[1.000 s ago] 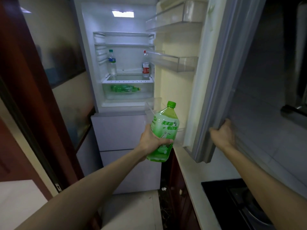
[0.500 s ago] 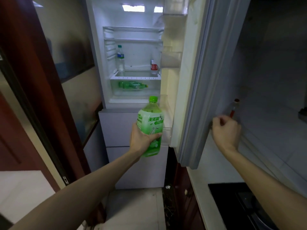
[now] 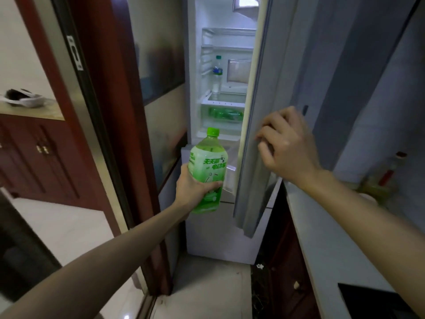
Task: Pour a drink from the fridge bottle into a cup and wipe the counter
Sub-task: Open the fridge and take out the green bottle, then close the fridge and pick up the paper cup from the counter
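- The left hand (image 3: pixel 193 187) is out in front of the fridge (image 3: pixel 218 236), down by its white bottom part. Its fingers and thumb wrap round the lower half of the green bottle (image 3: pixel 208 171) and hold it tight.
- The green bottle is up in the air, just in front of the gap in the fridge. It stands almost straight up. Its green cap (image 3: pixel 213 131) is on, and pale green drink fills most of it.
- The right hand (image 3: pixel 287 146) is on the fridge door (image 3: pixel 257 180), to the right of the gap. Its fingers bend over the door's edge and hold it.
- The fridge door is only partly open, so just a thin slice of the inside shows. The inside is bright.
- Inside the fridge, a clear bottle (image 3: pixel 217 74) with a blue label stands on a shelf. Under that shelf, another green bottle (image 3: pixel 226 113) lies on its side in a see-through drawer.
- To the right of the fridge, the pale counter (image 3: pixel 322 245) runs along the wall. A blurry bottle with a red top (image 3: pixel 388 176) stands on it, and a black stove top (image 3: pixel 372 302) sits farther from the fridge.
- To the left of the fridge is a dark red door frame (image 3: pixel 108 111).
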`<state>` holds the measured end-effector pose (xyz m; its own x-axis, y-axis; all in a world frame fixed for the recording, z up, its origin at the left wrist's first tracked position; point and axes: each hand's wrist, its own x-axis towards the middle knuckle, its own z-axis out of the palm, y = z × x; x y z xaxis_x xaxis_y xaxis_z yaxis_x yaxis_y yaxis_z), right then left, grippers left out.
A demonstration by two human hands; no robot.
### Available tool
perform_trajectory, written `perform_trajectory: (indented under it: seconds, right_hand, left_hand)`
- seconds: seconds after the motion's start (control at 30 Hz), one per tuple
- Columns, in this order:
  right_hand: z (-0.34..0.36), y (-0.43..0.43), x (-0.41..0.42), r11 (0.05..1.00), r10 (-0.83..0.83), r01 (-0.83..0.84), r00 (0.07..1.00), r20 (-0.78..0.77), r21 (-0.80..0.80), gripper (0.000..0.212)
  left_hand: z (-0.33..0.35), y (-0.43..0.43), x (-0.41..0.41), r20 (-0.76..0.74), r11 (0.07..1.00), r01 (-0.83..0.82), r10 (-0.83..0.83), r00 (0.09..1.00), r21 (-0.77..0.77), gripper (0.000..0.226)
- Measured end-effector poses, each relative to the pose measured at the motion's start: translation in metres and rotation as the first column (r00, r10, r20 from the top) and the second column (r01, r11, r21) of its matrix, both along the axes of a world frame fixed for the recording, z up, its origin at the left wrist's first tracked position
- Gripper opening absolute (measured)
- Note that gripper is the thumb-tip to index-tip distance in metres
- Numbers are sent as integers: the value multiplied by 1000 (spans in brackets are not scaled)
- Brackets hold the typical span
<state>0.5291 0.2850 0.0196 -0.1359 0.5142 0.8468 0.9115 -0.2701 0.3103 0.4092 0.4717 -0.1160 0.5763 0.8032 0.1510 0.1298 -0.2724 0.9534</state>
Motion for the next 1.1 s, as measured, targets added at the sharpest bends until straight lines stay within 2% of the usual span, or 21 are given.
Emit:
perform_trajectory:
  seconds: [0.13, 0.43, 0.67, 0.8, 0.97, 1.1]
  right_hand:
    - [1, 50, -4, 989, 20, -6, 995, 93, -149, 14]
    - [3, 163, 5, 959, -3, 61, 979, 203, -278, 17]
    - [-7, 222, 29, 865, -135, 225, 965, 224, -448, 50]
    - [-5, 253, 37, 791, -225, 350, 929, 294, -502, 62]
    - [-10, 270, 60, 773, -250, 373, 923, 294, -513, 71]
    - [-35, 257, 110, 755, -348, 397, 917, 194, -523, 70]
  left_hand:
    - [3, 29, -9, 27, 999, -43, 43, 999, -1, 85]
    - [-18, 98, -31, -11, 989, -112, 112, 994, -92, 86]
    - [-27, 132, -23, -24, 989, -92, 90, 996, -117, 86]
    - [-26, 144, -6, -25, 991, -82, 79, 997, -107, 86]
    - [-23, 155, 19, -30, 993, -64, 61, 998, -100, 79]
    - [-23, 160, 45, -17, 994, -35, 33, 999, -106, 80]
